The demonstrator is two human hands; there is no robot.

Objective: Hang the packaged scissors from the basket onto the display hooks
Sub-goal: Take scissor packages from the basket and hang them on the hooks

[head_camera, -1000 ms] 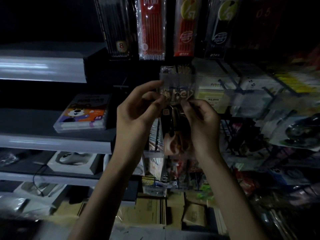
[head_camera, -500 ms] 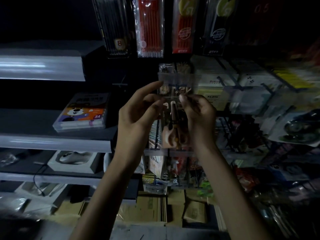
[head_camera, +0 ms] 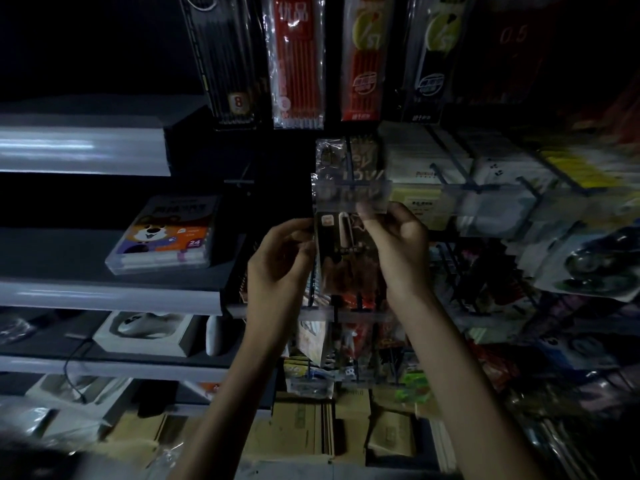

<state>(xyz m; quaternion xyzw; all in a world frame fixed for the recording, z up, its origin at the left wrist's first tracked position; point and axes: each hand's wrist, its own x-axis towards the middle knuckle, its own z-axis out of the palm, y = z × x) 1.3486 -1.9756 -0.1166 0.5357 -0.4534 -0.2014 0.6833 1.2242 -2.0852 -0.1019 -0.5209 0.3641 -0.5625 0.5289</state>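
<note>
Left hand (head_camera: pixel 280 261) has slipped lower; with right hand (head_camera: pixel 398 244) it pinches the scissors pack (head_camera: pixel 341 247) below the mid-frame display hook (head_camera: pixel 353 184), apparently not yet hung.

One cam, head-worn, wide-angle, facing fwd & slightly down at a dim shop display: shelves (head_camera: pixel 104 296) on the left, hook rack (head_camera: pixel 462 187) on the right. Very near: left hand (head_camera: pixel 277 268) and right hand (head_camera: pixel 398 244) sit mid-frame, forearms entering from bottom edge.
</note>
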